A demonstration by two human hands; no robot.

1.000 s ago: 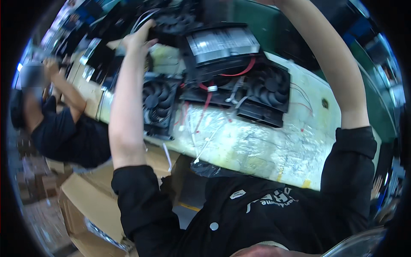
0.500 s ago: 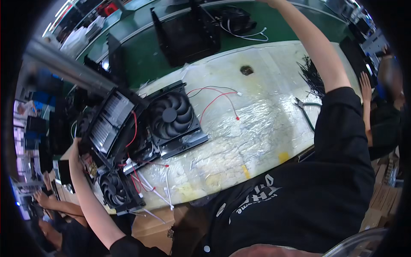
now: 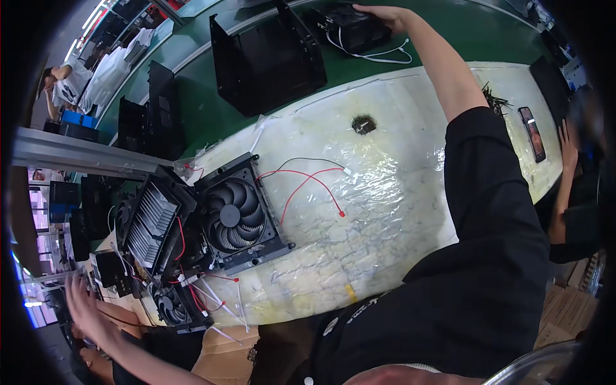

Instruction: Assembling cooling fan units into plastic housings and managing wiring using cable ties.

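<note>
From the head view, we have our right hand (image 3: 385,13) stretched to the far edge of the table, resting flat on top of a small black box-shaped unit with white cables (image 3: 351,27) that sits on the green strip of the table (image 3: 212,109). The fingers look spread over its top and not curled round it, so we judge it touched, not lifted.

Our left hand (image 3: 80,308) is at the near left corner, fingers apart and open, holding nothing, close to a cluster of black fan units with red and white leads (image 3: 163,301).

On the plastic-covered part of the table lies 1 black square cooling fan in a frame (image 3: 236,215), its red and black wires (image 3: 308,183) trailing loose to the right, unplugged. Just beside it on the left stands a tilted black finned heat sink (image 3: 151,221). An open black metal case (image 3: 266,58) stands empty further back.

We judge the work early: parts are laid out, none joined.
</note>
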